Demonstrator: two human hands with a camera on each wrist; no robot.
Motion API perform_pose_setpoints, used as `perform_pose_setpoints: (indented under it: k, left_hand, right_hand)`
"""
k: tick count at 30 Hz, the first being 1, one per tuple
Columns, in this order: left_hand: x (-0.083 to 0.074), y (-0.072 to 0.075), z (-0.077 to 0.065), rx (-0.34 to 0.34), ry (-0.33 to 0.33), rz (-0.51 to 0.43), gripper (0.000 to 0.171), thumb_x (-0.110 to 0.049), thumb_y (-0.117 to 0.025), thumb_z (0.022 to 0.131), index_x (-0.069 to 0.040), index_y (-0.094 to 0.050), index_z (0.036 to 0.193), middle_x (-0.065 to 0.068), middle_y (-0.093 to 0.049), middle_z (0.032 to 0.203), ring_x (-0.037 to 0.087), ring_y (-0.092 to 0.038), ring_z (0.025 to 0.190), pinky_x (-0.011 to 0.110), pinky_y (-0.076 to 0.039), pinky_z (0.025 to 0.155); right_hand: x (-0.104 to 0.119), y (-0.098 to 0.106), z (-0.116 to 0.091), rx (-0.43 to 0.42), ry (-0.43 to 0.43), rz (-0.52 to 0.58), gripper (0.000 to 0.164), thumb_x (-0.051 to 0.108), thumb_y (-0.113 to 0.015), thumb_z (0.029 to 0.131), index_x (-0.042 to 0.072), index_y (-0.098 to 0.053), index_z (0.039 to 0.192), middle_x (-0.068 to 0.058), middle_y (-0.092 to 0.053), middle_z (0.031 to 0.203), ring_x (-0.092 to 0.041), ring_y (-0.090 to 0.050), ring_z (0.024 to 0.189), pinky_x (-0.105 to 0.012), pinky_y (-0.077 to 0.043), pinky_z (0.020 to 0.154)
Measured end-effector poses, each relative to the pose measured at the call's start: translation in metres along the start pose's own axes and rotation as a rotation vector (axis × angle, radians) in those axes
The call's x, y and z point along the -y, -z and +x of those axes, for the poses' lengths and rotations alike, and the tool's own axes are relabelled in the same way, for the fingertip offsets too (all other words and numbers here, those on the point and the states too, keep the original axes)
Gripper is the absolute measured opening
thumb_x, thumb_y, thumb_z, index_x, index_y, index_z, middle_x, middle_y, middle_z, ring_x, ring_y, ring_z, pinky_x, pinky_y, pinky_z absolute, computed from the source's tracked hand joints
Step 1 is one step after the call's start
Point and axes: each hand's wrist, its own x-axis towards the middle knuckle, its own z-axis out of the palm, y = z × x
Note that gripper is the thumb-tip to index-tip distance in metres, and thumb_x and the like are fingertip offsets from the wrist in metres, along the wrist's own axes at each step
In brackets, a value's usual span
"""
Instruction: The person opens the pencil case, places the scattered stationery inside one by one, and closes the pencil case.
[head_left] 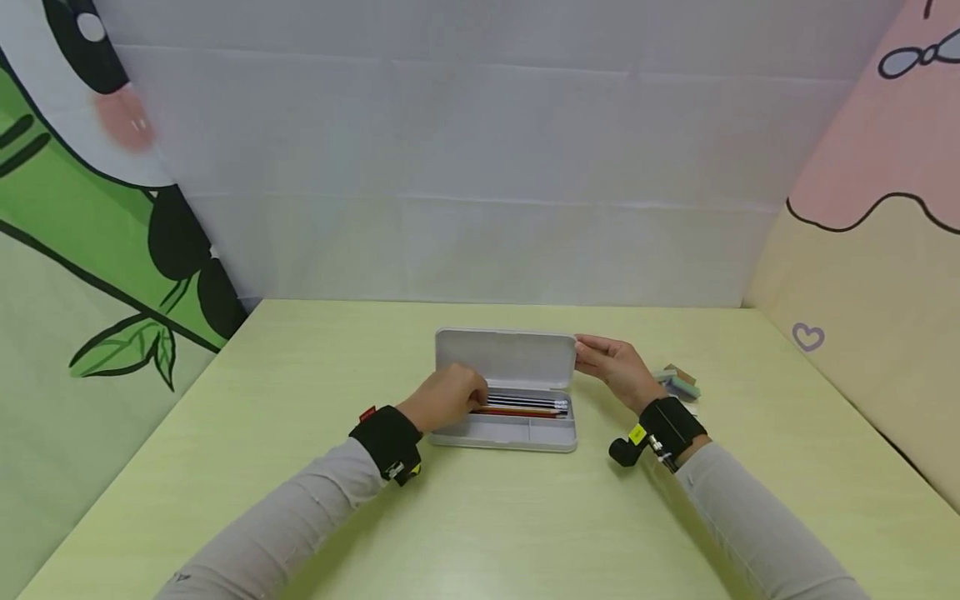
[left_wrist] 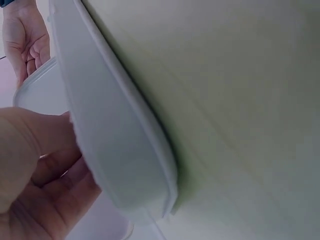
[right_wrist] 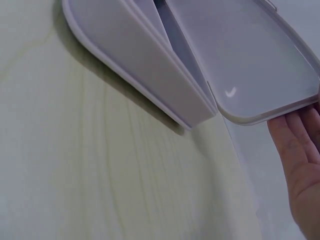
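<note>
A white pencil case [head_left: 504, 444] lies on the table with its lid [head_left: 517, 354] raised at the back. Several pencils [head_left: 525, 407], some dark-striped and others red and yellow, lie lengthwise in its rear section. My left hand [head_left: 448, 396] reaches over the case's left end, its curled fingers gripping the pencils at their left ends. The fingertips are hidden behind the case wall [left_wrist: 107, 105] in the left wrist view. At the lid's right edge, my right hand [head_left: 617, 367] holds it, with fingers [right_wrist: 290, 140] against the rim.
Small pale green and tan blocks [head_left: 678, 382] lie on the table [head_left: 480, 525] beyond the right wrist, partly covered by it. A white backdrop [head_left: 480, 167] stands behind the table, and printed panels flank it on both sides.
</note>
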Motion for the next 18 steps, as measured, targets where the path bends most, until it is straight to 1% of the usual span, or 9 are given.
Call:
perform_pose_setpoints:
  k: [2, 4, 6, 8, 11, 13, 14, 16, 18]
  left_hand:
    - [0.000, 0.001, 0.001, -0.002, 0.014, -0.011, 0.011, 0.000, -0.067, 0.085, -0.008, -0.073, 0.081, 0.003, -0.072, 0.079, 0.012, -0.063, 0.072, 0.024, -0.054, 0.066]
    - [0.001, 0.004, 0.000, -0.024, 0.019, -0.016, 0.008, -0.003, -0.068, 0.086, -0.008, -0.074, 0.084, 0.003, -0.072, 0.081, 0.011, -0.062, 0.073, 0.025, -0.054, 0.068]
    - [0.002, 0.010, -0.001, -0.081, 0.021, -0.027, 0.006, -0.007, -0.068, 0.087, -0.007, -0.073, 0.087, 0.003, -0.072, 0.082, 0.012, -0.062, 0.074, 0.026, -0.054, 0.069]
    - [0.005, 0.017, -0.002, -0.185, 0.009, -0.041, 0.008, -0.009, -0.067, 0.089, -0.006, -0.073, 0.092, 0.004, -0.072, 0.086, 0.014, -0.064, 0.077, 0.028, -0.055, 0.070]
    - [0.013, 0.031, -0.002, -0.384, -0.006, -0.057, 0.015, -0.009, -0.067, 0.089, -0.002, -0.070, 0.102, 0.010, -0.071, 0.094, 0.020, -0.066, 0.084, 0.031, -0.057, 0.074]
    - [0.022, 0.038, -0.002, -0.489, 0.016, -0.085, 0.024, -0.009, -0.068, 0.088, 0.001, -0.066, 0.110, 0.015, -0.068, 0.102, 0.025, -0.066, 0.091, 0.034, -0.057, 0.079]
    - [0.026, 0.041, -0.003, -0.517, 0.038, -0.102, 0.029, -0.009, -0.068, 0.088, 0.002, -0.063, 0.114, 0.017, -0.067, 0.106, 0.027, -0.066, 0.095, 0.036, -0.057, 0.082]
    - [0.035, 0.044, -0.004, -0.516, 0.089, -0.175, 0.038, -0.011, -0.069, 0.088, 0.003, -0.058, 0.121, 0.020, -0.064, 0.114, 0.031, -0.063, 0.103, 0.039, -0.055, 0.090]
    - [0.042, 0.044, -0.005, -0.461, 0.154, -0.274, 0.041, -0.013, -0.069, 0.088, 0.002, -0.057, 0.124, 0.021, -0.064, 0.117, 0.033, -0.063, 0.107, 0.041, -0.054, 0.093]
  right_hand:
    - [0.001, 0.001, 0.000, 0.000, 0.001, 0.003, 0.057, 0.022, -0.057, 0.097, -0.009, -0.039, 0.141, 0.013, -0.067, 0.106, 0.001, -0.068, 0.094, -0.018, -0.054, 0.091]
    - [0.000, 0.000, 0.001, 0.002, 0.002, 0.007, 0.057, 0.021, -0.057, 0.097, -0.010, -0.039, 0.141, 0.014, -0.067, 0.105, 0.000, -0.068, 0.094, -0.018, -0.054, 0.091]
    - [-0.001, 0.000, 0.001, 0.002, 0.004, 0.006, 0.057, 0.021, -0.057, 0.097, -0.010, -0.039, 0.141, 0.014, -0.067, 0.104, 0.000, -0.069, 0.094, -0.018, -0.054, 0.091]
    - [-0.002, 0.000, 0.001, 0.001, 0.009, -0.002, 0.056, 0.021, -0.057, 0.097, -0.010, -0.039, 0.141, 0.013, -0.067, 0.106, 0.001, -0.068, 0.094, -0.018, -0.054, 0.091]
    - [-0.002, 0.001, 0.002, 0.000, 0.011, -0.015, 0.056, 0.022, -0.056, 0.097, -0.009, -0.040, 0.141, 0.010, -0.066, 0.110, 0.001, -0.068, 0.095, -0.018, -0.053, 0.092]
    - [-0.001, 0.001, 0.003, 0.000, 0.008, -0.021, 0.056, 0.022, -0.057, 0.097, -0.008, -0.040, 0.141, 0.008, -0.066, 0.113, 0.001, -0.068, 0.096, -0.019, -0.053, 0.093]
    - [-0.001, 0.001, 0.003, -0.002, 0.007, -0.023, 0.055, 0.022, -0.057, 0.097, -0.008, -0.041, 0.141, 0.006, -0.066, 0.115, 0.001, -0.068, 0.096, -0.019, -0.053, 0.093]
    - [-0.001, 0.001, 0.004, -0.007, 0.005, -0.024, 0.055, 0.023, -0.057, 0.097, -0.008, -0.041, 0.141, 0.005, -0.066, 0.117, 0.001, -0.068, 0.096, -0.020, -0.053, 0.093]
    - [-0.001, 0.001, 0.004, -0.019, 0.004, -0.023, 0.055, 0.022, -0.057, 0.097, -0.008, -0.041, 0.141, 0.004, -0.066, 0.117, 0.000, -0.068, 0.095, -0.020, -0.053, 0.093]
